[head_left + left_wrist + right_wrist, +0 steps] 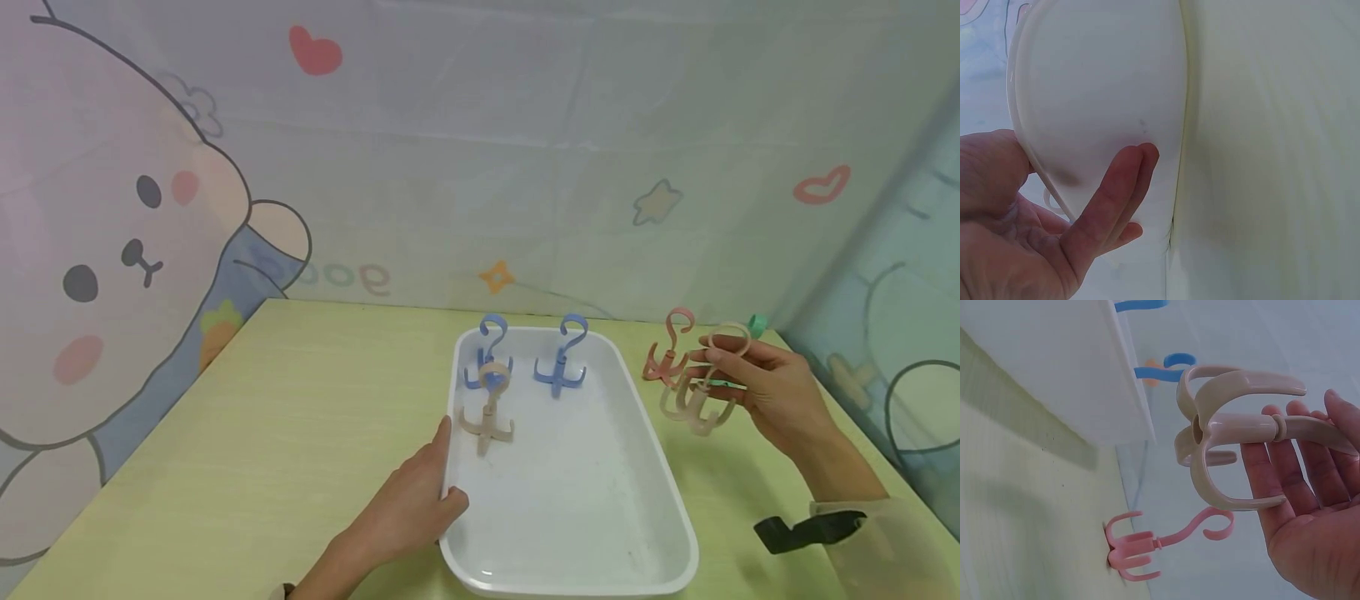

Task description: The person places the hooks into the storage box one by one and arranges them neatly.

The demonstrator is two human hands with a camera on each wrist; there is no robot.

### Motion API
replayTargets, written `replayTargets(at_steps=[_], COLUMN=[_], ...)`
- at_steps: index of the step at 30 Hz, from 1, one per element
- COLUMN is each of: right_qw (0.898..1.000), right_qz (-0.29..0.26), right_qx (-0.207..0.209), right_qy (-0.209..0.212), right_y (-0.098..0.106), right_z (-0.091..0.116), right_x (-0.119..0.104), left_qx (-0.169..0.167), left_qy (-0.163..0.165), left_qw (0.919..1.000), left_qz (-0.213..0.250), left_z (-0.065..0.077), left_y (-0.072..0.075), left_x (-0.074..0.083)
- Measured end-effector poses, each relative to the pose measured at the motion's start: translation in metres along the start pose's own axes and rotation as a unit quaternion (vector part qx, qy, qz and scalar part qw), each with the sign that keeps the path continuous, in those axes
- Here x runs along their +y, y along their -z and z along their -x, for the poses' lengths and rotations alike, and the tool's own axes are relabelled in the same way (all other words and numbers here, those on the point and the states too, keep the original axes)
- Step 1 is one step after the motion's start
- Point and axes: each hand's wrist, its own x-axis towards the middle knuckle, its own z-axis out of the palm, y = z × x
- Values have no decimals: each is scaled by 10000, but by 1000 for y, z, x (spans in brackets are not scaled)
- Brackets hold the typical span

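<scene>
My left hand grips the left rim of a white tray, thumb over the edge and fingers against the outer wall. To the right of the tray, my right hand holds a beige multi-prong hook by its stem, above the table. Inside the tray stand two blue hooks at the far end and a beige hook near the left wall. A pink hook stands on the table beyond my right hand. Behind that hand a green hook is mostly hidden.
The pale yellow-green table extends left of the tray. A printed cloth hangs along the table's back edge, and another patterned cloth runs along the right side. A black strap lies on the right sleeve.
</scene>
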Motion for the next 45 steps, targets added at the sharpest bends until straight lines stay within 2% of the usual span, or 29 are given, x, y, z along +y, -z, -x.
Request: replayTargets(at_steps=[9,23,33,45], right_qw=[9996,9986,9972,9971], right_qz=[77,420,544,317], right_qx=[-261,-143,-212,-520], right_qy=[-7,-293,-457,-453], right_y=[-16,-42,-53,-62], right_z=[-3,-10,-12,-15], right_x=[-3,-3,-1,7], left_qx=[-37,-22,-17,-38], left_qy=[13,88,-34,-22], left_qw=[10000,10000,10000,10000], left_qz=[66,0,23,57], left_z=[0,1,0,-1], left_y=[-1,-1,1,0], left_x=[-2,0,-1,-2])
